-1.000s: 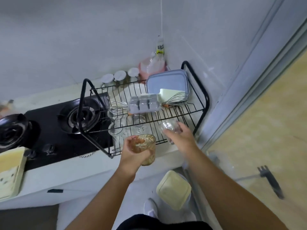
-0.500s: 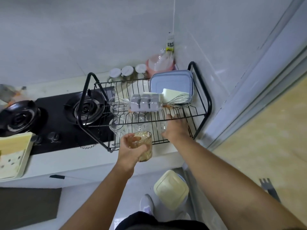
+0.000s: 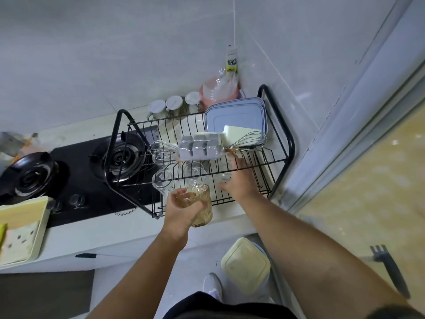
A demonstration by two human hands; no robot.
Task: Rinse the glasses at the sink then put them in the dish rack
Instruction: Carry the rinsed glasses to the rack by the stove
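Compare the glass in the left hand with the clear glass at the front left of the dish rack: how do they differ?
The held glass is amber-tinted with a streaky pattern; the rack glass is colourless and plain. The left hand grips the held glass in the air by the front edge of the dish rack; the rack glass sits inside the rack and no hand touches it. Both are round and see-through.

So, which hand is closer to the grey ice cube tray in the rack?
Right. The right hand reaches into the dish rack, its fingertips just beside the grey ice cube tray. The left hand holds an amber glass at the rack's front edge, farther off.
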